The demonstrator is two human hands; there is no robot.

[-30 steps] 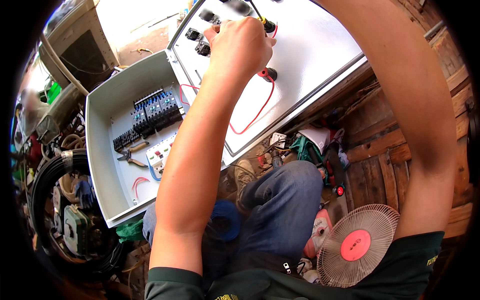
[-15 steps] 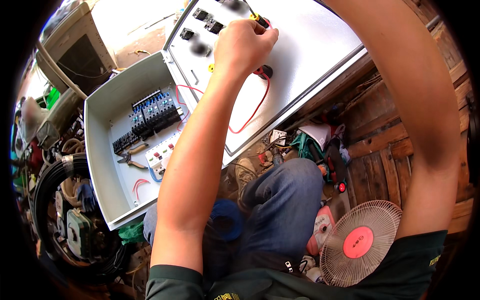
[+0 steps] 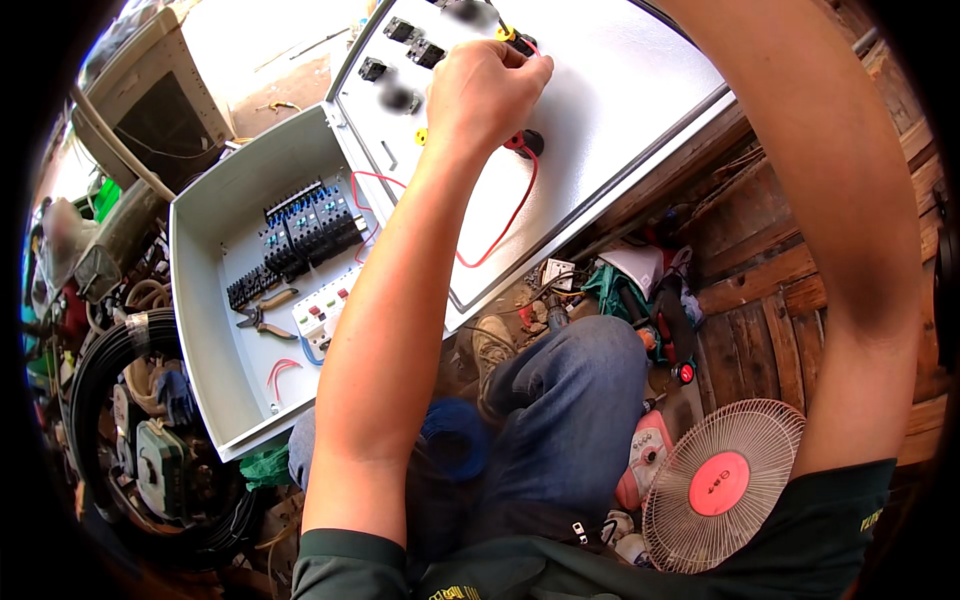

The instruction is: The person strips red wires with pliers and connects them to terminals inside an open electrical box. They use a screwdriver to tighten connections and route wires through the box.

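My left hand [image 3: 485, 95] is raised to the inside of the open grey cabinet door [image 3: 640, 110]. Its fingers are pinched around a small yellow-and-black fitting [image 3: 515, 40] mounted near the door's top. A red wire [image 3: 500, 225] loops down from under my hand, past a black round fitting [image 3: 528, 143]. My right arm rises along the right side and leaves the picture at the top, so that hand is hidden. Several black fittings [image 3: 405, 45] sit in the door left of my hand.
The grey cabinet box [image 3: 215, 300] lies open at the left, with rows of black breakers [image 3: 305, 235], pliers [image 3: 258, 318] and a white block [image 3: 320, 312] inside. A black cable coil [image 3: 100, 370] lies left. A white fan [image 3: 722, 485], a blue wire reel [image 3: 455, 440] and tools lie by my knee.
My left hand stays at the same spot on the door, with its fingers working slightly at the fitting. The view has barely shifted.
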